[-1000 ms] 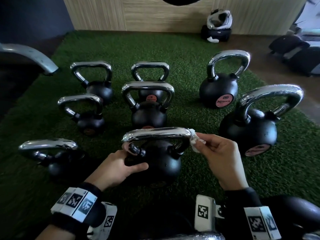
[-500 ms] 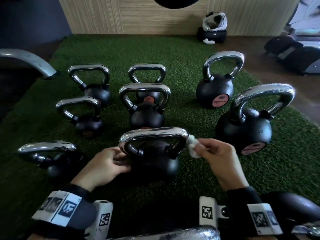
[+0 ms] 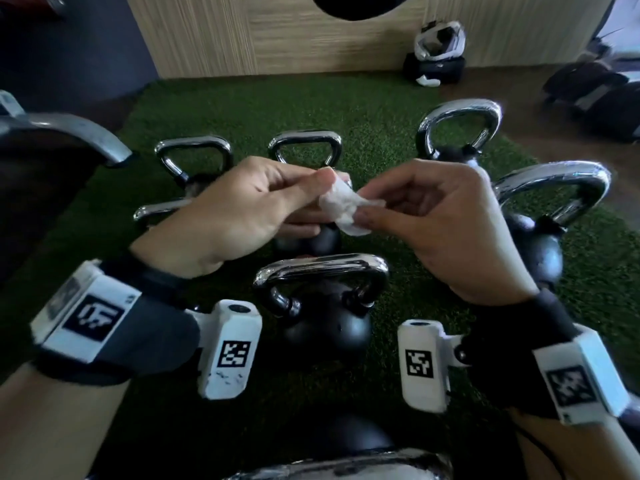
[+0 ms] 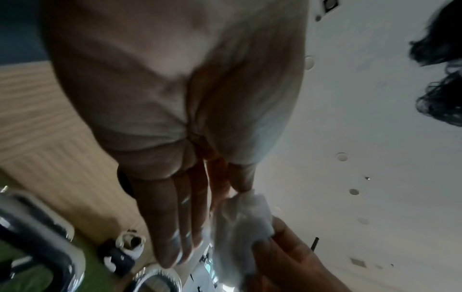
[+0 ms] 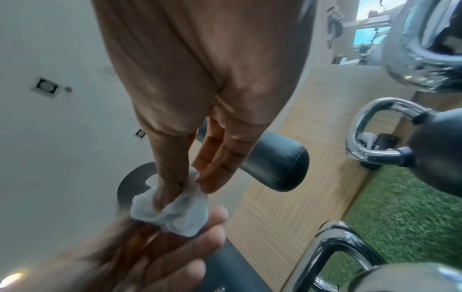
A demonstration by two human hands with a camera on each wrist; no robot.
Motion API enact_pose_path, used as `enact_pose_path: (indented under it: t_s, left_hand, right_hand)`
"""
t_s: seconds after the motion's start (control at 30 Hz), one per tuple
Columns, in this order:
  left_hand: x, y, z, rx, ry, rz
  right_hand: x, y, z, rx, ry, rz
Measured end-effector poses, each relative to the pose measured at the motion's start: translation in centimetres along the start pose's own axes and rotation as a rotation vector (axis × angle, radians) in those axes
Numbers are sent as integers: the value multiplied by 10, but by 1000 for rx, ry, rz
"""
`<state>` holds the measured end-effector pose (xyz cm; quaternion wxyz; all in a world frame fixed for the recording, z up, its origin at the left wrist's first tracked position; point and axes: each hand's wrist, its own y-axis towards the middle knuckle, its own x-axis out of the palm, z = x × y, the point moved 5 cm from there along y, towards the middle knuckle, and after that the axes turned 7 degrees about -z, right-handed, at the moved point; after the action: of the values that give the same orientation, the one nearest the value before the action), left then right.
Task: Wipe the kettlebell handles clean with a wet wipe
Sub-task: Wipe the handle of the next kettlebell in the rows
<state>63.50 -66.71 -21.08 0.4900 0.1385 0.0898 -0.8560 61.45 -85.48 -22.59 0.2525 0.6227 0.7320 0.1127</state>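
Now | both hands pinch wipe (image 3: 341,206) midair above front kettlebell (image 3: 325,327) | left hand (image 3: 239,216), right hand (image 3: 446,230) | tip: refold to a fresh face, then wrap handle (image 3: 322,268) fully

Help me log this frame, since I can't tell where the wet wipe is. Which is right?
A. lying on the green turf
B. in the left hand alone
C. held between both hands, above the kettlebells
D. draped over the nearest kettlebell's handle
C: in the head view the wet wipe is pinched by both the left hand and the right hand, clear of the nearest kettlebell's handle.
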Motion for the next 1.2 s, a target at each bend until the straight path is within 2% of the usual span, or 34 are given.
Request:
enact_pose_path:
  t_s: [0.13,0.23,0.37,0.43,0.5,0.6,0.67,0.73,0.83,0.97,1.1,1.2]
  left_hand:
    - [6,5,-11,1,-149,-7]
    - [6,1,-20,10,-145,3]
    - [-6,-9,-31,89,66,129]
    - [-11,-14,-34,158,272,243]
    - [-8,-15,-39,233,497,299]
    - [10,-9,-55,288,646,223]
    - [22,-5,-64,333,673,197]
    - [31,-7,-70,378,721,211]
    - [28,-16,-76,419,689,263]
    - [6,-40,-88,410,638,479]
    - [18,-50,-92,462,709,489]
    - [5,-55,-110,360,498,556]
  right_hand:
    - [13,7,3,6,-99,52]
    - [14,3,10,5,-207,74]
    - [-5,-18,44,99,-106,29]
    - [-17,-37,81,212,-86,63]
    - [-20,-57,122,364,-67,25]
    - [3,-72,158,471,34,-153]
    - [23,-73,166,484,147,-177]
    - [34,-72,173,471,169,-140]
    - [35,-74,183,449,156,-90]
    - [37,-75,182,412,178,-94]
    - [36,-77,185,397,204,-89]
    - [37,-77,185,391,194,-86]
